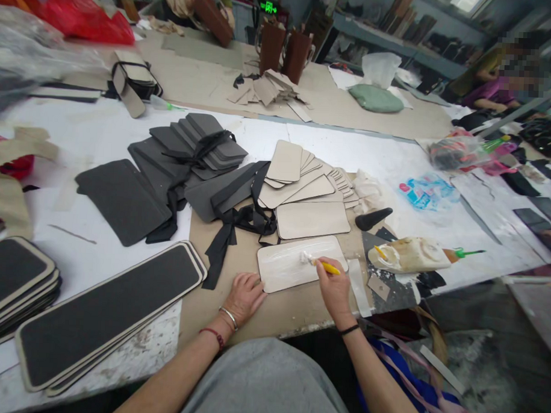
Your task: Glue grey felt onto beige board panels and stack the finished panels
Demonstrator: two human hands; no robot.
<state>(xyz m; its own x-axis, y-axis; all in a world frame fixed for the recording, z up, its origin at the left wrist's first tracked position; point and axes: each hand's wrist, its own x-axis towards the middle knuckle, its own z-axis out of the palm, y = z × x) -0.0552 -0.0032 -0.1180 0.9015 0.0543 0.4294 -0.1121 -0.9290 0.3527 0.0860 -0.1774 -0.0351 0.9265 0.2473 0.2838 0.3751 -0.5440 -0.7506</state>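
Observation:
My right hand point(334, 291) is closed around a yellow-handled brush point(330, 268), whose white-coated bristles touch a pale rounded rectangular panel point(282, 268). Wet white streaks cover part of that panel. At its lower left corner, my left hand point(244, 297) lies with its fingers on the board and against the panel's edge, holding nothing. Just behind is another pale panel point(313, 220), beside a fanned stack of beige panels point(283, 161). To the right lies a pale, glue-smeared container point(412, 254) with a yellow stick in its opening.
Black panels point(124, 201) with black cloth strips point(219, 253) spread left of centre. Long black panels with beige borders point(113, 312) lie front left. A black tapered object point(373, 219) sits right. Across the table, a person's hand point(181, 2) is by a brown case point(212, 17).

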